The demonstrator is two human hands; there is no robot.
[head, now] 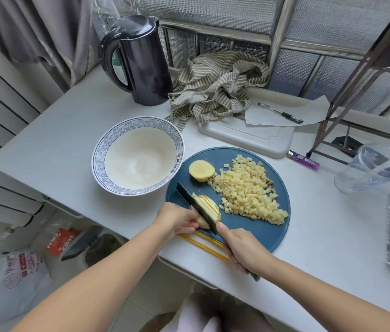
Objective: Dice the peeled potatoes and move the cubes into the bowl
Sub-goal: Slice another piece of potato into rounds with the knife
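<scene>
At the board's (249, 238) near edge, the left hand (177, 218) is pinching the potato (209, 205), fingertips (188, 226) seemingly tucked safely; the right hand (241, 248) is gripping the knife (195, 203).

A single wide-angle view from the person's head looks forward and steeply down onto the white tabletop (57, 149) — close, with the bowl (139, 159) near mid-frame and both forearms entering from the bottom edge — and reaches up to the window (213, 10) behind.
</scene>
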